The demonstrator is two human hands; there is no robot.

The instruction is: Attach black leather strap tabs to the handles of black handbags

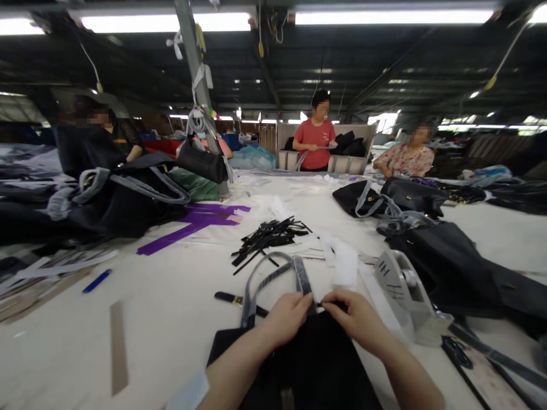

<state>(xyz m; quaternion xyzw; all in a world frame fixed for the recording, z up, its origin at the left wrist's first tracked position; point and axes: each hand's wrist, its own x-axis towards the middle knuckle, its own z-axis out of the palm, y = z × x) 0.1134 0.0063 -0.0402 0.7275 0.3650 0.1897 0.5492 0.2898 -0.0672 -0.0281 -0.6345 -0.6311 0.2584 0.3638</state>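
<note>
A black bag [305, 359] lies in front of me at the table's near edge, its top turned away from me. Its grey, plastic-wrapped handle [302, 274] loops up from the far edge. My left hand [288, 316] is closed on the base of this handle, thumb on top. Close beside it, my right hand [348, 310] pinches at the bag's top edge with thumb and forefinger; what lies between those fingertips is too small to make out. A black strap with a gold buckle [237, 299] sticks out on the left, beyond the bag.
Black strips [271, 236] lie in a pile ahead, with purple strips [192, 225] to their left. A tape dispenser [399, 290] stands right. Black bags [453, 256] are heaped on the right and left. A blue pen [97, 281] lies left. Several people work around the table.
</note>
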